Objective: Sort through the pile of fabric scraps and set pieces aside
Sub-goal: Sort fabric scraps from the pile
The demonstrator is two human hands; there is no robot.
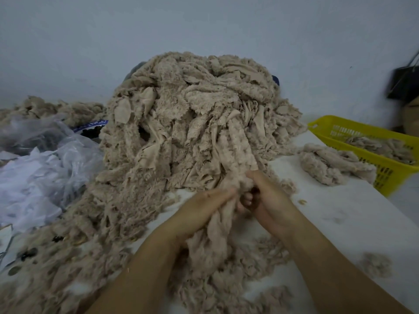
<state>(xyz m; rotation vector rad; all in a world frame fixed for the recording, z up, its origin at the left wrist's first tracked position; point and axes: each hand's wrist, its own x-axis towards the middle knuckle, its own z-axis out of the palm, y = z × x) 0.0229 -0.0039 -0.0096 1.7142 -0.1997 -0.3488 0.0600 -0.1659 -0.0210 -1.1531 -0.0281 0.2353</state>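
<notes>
While the pile of fabric scraps (192,123) covers the desk (340,211), left hand (204,206) and right hand (269,200) meet at its near edge, both clutching one fuzzy strip (215,236); right of it, a yellow basket (390,171) seemingly holds scraps.

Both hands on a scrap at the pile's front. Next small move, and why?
Likely draw the fluffy beige scrap back toward the body to free it: the left hand and right hand both grip it, while its far end merges into the pile. Once loose, it could join the small heap by the yellow basket.
</notes>
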